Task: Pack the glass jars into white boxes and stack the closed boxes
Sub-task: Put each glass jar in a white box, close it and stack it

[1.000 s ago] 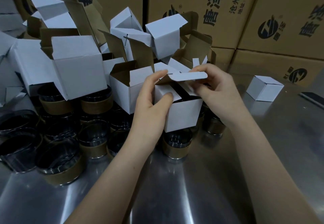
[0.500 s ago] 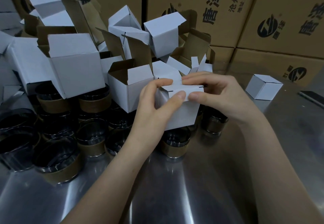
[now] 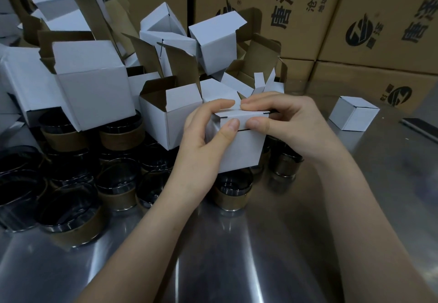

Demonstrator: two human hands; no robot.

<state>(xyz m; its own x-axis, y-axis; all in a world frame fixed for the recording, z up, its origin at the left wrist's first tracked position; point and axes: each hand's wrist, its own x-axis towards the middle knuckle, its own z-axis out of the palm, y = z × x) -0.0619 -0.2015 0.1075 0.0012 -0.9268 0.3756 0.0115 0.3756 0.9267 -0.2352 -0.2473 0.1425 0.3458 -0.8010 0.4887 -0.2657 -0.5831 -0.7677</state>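
A small white box (image 3: 241,151) is held above the steel table (image 3: 237,255), its lid folded down almost flat. My left hand (image 3: 203,141) grips its left side, thumb on the front face. My right hand (image 3: 284,122) pinches the lid's front edge between thumb and fingers. What is inside the box is hidden. Several glass jars with brown paper bands (image 3: 71,219) stand at the left, and one jar (image 3: 233,193) sits right under the held box. One closed white box (image 3: 353,115) stands alone at the right.
A heap of open white boxes (image 3: 92,89) fills the back left, over the jars. Large brown cartons with black print (image 3: 308,13) wall off the back. A dark flat object (image 3: 422,128) lies at the right edge.
The lid of the held box has gone from raised to folded down nearly shut. My right hand has come down onto its front edge. My left thumb has shifted up the front face.
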